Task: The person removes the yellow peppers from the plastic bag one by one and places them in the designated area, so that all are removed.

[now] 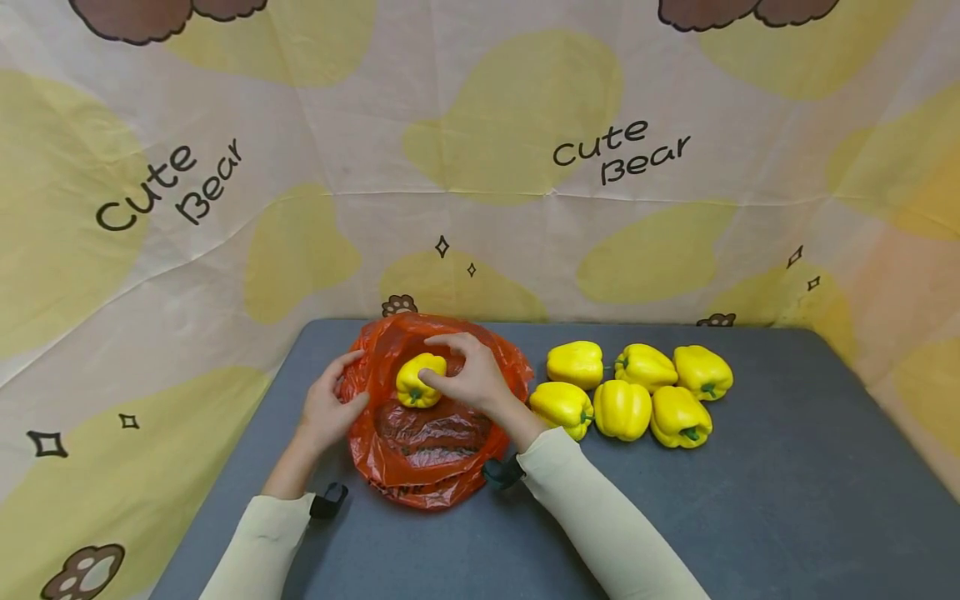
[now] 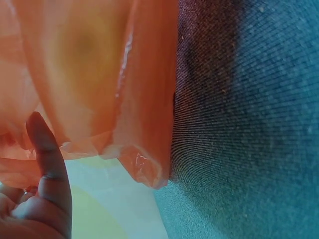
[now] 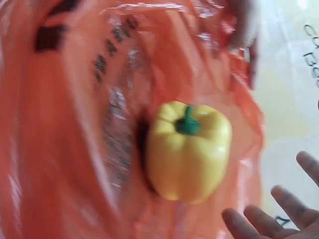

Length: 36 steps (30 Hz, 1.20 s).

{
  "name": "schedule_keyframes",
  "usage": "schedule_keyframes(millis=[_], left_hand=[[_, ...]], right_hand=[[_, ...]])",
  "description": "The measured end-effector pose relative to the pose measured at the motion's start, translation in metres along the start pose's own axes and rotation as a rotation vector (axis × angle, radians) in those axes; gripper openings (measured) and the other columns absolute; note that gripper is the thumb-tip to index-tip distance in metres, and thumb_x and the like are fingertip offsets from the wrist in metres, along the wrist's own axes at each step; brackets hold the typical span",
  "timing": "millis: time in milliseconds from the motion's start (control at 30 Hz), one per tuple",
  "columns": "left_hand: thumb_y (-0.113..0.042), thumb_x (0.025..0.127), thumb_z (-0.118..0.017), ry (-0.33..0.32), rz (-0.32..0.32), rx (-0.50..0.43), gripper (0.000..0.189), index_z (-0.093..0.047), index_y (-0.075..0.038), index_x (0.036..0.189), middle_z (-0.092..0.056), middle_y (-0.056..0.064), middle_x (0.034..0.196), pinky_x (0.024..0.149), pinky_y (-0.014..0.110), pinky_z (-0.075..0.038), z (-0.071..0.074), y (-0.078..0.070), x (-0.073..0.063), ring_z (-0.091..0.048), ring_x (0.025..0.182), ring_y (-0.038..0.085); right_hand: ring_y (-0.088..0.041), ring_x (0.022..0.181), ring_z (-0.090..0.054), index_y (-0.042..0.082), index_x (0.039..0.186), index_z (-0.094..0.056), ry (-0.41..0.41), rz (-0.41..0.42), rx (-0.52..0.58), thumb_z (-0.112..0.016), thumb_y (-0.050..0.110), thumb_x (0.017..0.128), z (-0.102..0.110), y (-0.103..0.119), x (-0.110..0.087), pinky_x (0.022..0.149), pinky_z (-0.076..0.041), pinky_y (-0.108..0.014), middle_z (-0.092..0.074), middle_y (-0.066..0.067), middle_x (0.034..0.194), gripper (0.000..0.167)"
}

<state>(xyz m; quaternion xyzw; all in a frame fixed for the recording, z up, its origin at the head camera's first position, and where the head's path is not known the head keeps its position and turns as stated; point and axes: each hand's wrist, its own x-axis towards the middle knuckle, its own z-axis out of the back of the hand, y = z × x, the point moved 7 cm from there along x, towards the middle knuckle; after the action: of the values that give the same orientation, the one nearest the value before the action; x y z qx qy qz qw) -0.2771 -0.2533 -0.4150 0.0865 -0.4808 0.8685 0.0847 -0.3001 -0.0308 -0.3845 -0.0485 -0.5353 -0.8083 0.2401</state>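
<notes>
A red plastic bag (image 1: 431, 492) stands with its mouth spread wide on the table. Inside it lies one yellow bell pepper (image 3: 189, 159) with a green stem. My left hand (image 1: 330, 404) is at the bag's left side, its fingers and thumb against the rim; in the left wrist view a straight digit (image 2: 47, 164) lies along the outside of the plastic. Over the bag's mouth is my right hand (image 1: 472, 375), thumb and fingers spread apart near the pepper. The right wrist view shows those fingers (image 3: 291, 209) apart from the pepper, holding nothing.
Several more yellow bell peppers (image 1: 622, 410) sit in two rows on the grey table (image 1: 787, 467), just right of the bag. A printed cloth (image 1: 480, 150) hangs behind the table and along its sides. Dark straps (image 1: 328, 502) are on both wrists.
</notes>
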Motion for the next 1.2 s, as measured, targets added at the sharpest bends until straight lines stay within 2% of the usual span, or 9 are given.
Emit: schedule_keyframes(millis=[167,300,433,600,867,1200], left_hand=[[-0.004,0.085,-0.063,0.005,0.010,0.003,0.059,-0.045,-0.014,0.141,-0.056,0.023,0.127,0.067,0.028,-0.059,0.000,0.001,0.000,-0.067,0.093,0.034],[-0.003,0.085,-0.063,0.003,0.000,0.008,0.059,-0.045,-0.014,0.140,-0.055,0.022,0.129,0.067,0.030,-0.059,0.000,0.001,0.000,-0.066,0.095,0.035],[-0.002,0.085,-0.063,0.004,-0.009,0.017,0.059,-0.045,-0.013,0.141,-0.053,0.022,0.132,0.069,0.035,-0.060,-0.001,0.003,0.001,-0.065,0.096,0.037],[-0.001,0.086,-0.062,0.006,-0.013,0.024,0.060,-0.044,-0.012,0.142,-0.051,0.023,0.135,0.072,0.037,-0.059,-0.001,0.002,0.000,-0.064,0.100,0.038],[0.000,0.085,-0.062,0.003,-0.019,0.019,0.060,-0.044,-0.009,0.141,-0.051,0.025,0.134,0.069,0.031,-0.059,-0.001,-0.003,0.000,-0.065,0.098,0.039],[-0.002,0.087,-0.062,0.027,0.035,-0.006,0.062,-0.041,-0.013,0.144,-0.049,0.023,0.137,0.070,0.033,-0.060,-0.003,-0.002,-0.002,-0.064,0.103,0.038]], right_hand=[[-0.032,0.117,-0.054,0.016,0.123,-0.065,-0.010,-0.041,-0.003,-0.074,0.034,0.081,-0.015,-0.011,0.000,0.095,-0.048,-0.051,-0.057,-0.008,0.127,0.047],[-0.026,0.109,-0.055,0.015,0.126,-0.063,-0.003,-0.089,-0.025,-0.075,0.035,0.080,-0.026,-0.019,-0.001,0.086,-0.052,-0.040,-0.055,-0.007,0.127,0.052],[-0.022,0.108,-0.055,0.015,0.128,-0.061,-0.006,-0.118,-0.061,-0.075,0.037,0.079,-0.035,-0.028,0.000,0.085,-0.051,-0.034,-0.054,-0.007,0.128,0.056],[-0.023,0.113,-0.054,0.019,0.128,-0.062,-0.012,-0.163,-0.097,-0.076,0.038,0.078,-0.043,-0.037,0.000,0.090,-0.051,-0.036,-0.053,-0.007,0.133,0.055],[-0.026,0.116,-0.054,0.022,0.127,-0.062,-0.023,-0.199,-0.129,-0.078,0.036,0.077,-0.045,-0.041,0.000,0.094,-0.050,-0.041,-0.051,-0.009,0.135,0.054],[-0.028,0.114,-0.055,0.018,0.127,-0.063,-0.001,-0.195,-0.130,-0.078,0.030,0.079,-0.048,-0.034,0.000,0.091,-0.051,-0.038,-0.052,-0.011,0.132,0.052]])
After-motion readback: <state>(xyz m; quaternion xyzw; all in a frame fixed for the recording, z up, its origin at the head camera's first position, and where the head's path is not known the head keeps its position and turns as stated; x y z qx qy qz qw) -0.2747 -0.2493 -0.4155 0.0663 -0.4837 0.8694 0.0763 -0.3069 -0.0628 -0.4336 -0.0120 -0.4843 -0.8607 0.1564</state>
